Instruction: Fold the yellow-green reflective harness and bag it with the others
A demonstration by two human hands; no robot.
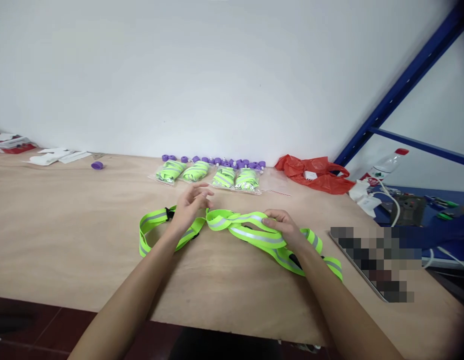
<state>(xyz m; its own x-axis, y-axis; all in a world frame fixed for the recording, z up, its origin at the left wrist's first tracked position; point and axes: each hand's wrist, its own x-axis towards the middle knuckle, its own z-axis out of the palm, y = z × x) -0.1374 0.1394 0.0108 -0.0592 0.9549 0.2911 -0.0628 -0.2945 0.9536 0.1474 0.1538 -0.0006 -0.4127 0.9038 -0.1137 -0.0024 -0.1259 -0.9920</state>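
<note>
A neon-green reflective strap harness with grey stripes and black buckles lies spread across the wooden table. My right hand is closed on a bunch of its straps near the middle. Just left of that bunch, my left hand hovers above the straps with fingers loosely apart and nothing in them. One strap loop trails to the left under my left wrist.
Several bagged green harnesses and purple caps sit at the back by the wall. A lone purple cap, white papers, a red plastic bag, a bottle and a blue rack surround them.
</note>
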